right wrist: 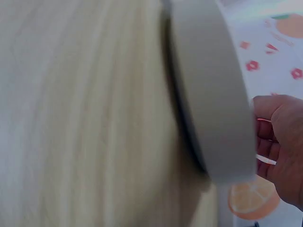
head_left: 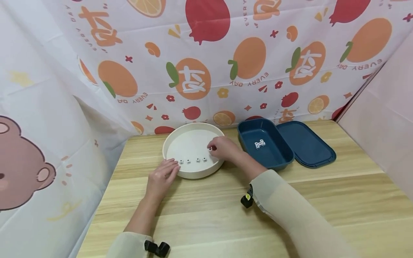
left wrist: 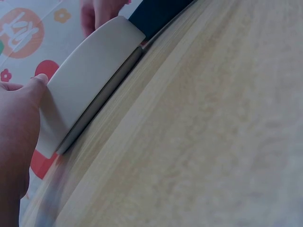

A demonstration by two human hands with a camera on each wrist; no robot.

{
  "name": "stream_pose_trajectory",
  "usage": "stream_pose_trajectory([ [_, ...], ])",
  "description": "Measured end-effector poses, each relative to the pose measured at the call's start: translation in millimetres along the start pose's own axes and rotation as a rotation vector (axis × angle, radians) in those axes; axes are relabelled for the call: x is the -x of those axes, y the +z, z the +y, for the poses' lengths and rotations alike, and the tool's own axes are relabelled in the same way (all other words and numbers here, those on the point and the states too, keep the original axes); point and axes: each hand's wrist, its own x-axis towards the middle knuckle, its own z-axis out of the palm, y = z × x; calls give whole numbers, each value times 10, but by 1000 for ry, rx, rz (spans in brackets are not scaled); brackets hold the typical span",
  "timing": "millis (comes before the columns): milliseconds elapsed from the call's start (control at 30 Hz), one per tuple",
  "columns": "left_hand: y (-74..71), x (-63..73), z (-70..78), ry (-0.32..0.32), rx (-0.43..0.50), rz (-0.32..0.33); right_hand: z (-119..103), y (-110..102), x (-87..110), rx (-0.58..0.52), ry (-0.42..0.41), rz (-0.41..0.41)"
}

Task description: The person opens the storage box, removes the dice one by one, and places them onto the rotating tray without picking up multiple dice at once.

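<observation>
A round cream tray (head_left: 193, 174) with a raised rim holds several small white dice (head_left: 198, 160) with dark marks, standing in a row near its front side. My left hand (head_left: 162, 178) rests on the tray's front-left rim, its fingers fairly straight and the thumb lying along the edge. Over the right part of the tray, my right hand (head_left: 224, 147) pinches another white die (head_left: 210, 149) between thumb and fingertips. In the right wrist view the tray wall (right wrist: 215, 94) hides the fingertips of that hand (right wrist: 284, 142).
Right of the tray stands a dark blue rectangular container (head_left: 272, 157) with several white dice (head_left: 259, 144) inside. Its blue lid (head_left: 306, 143) lies beside it on the wooden table (head_left: 206, 211). A fruit-print cloth (head_left: 226, 104) hangs behind the table.
</observation>
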Motion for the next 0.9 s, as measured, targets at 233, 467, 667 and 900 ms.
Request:
stream_pose_trajectory([
  [233, 14, 8, 16, 16, -10, 7, -43, 194, -58, 40, 41, -61],
  [467, -22, -1, 30, 12, -13, 13, -89, 206, -71, 79, 74, -85],
  [667, -40, -7, 20, 10, -20, 25, -128, 200, -91, 92, 107, -103],
  [900, -25, -15, 9, 6, -6, 15, -91, 189, -80, 37, 113, -92],
])
